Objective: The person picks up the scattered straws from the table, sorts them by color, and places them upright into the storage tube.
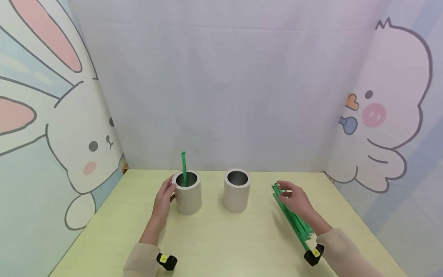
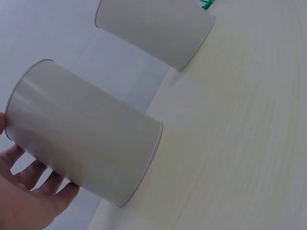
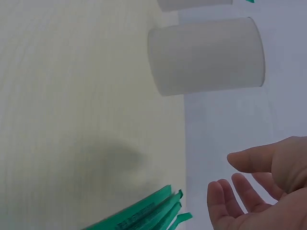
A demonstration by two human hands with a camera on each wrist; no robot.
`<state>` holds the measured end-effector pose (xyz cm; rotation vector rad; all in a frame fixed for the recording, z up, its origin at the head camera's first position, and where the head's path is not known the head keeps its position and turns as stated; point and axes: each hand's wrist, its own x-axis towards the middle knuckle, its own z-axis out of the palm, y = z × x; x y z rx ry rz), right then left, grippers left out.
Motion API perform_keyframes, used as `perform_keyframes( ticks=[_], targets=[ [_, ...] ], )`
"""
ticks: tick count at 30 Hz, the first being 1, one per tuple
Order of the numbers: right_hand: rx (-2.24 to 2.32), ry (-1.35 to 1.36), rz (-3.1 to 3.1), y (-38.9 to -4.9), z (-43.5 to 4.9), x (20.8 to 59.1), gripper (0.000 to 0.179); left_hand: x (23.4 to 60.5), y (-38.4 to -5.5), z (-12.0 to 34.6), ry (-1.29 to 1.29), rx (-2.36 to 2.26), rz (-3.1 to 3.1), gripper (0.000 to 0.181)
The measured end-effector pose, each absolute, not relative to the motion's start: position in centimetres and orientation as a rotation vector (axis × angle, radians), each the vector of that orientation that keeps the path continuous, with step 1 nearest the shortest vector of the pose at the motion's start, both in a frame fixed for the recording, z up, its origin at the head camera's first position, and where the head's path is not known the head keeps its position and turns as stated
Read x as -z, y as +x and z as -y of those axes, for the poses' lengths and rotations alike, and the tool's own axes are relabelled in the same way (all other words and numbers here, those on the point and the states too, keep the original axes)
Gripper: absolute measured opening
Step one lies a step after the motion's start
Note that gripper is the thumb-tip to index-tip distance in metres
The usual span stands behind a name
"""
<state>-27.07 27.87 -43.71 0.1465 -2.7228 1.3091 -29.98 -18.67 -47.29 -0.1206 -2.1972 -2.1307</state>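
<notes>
My left hand (image 1: pixel 162 202) holds the left side of a white cylindrical canister (image 1: pixel 189 200). In the left wrist view its fingertips rest along the canister wall (image 2: pixel 86 134), the thumb near the rim. One long thin green strip (image 1: pixel 184 165) stands up out of this canister. My right hand (image 1: pixel 295 200) hovers over the far end of a bundle of similar green strips (image 1: pixel 294 221) with dark print, lying on the table. In the right wrist view a gap shows between thumb and fingers, nothing in it.
A second white canister (image 1: pixel 237 198) stands upright between the first one and the green bundle, its dark inside showing from above. Behind the pale wooden table (image 1: pixel 221 246) hangs a plain light curtain (image 1: pixel 221 96). Cartoon-printed panels flank both sides.
</notes>
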Motion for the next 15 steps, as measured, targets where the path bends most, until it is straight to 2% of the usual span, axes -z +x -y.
perform_keyframes(
  ticks=[8, 15],
  targets=[
    [-1.159, 0.084, 2.765, -26.3, -29.0, 46.9, 0.057, 47.5, -30.0, 18.7, -0.087, 2.128, 2.193, 0.054],
    [-0.977, 0.117, 2.765, -26.6, -29.3, 48.1, 0.056, 47.2, -30.0, 18.6, -0.092, 2.107, 2.194, 0.054]
  ],
)
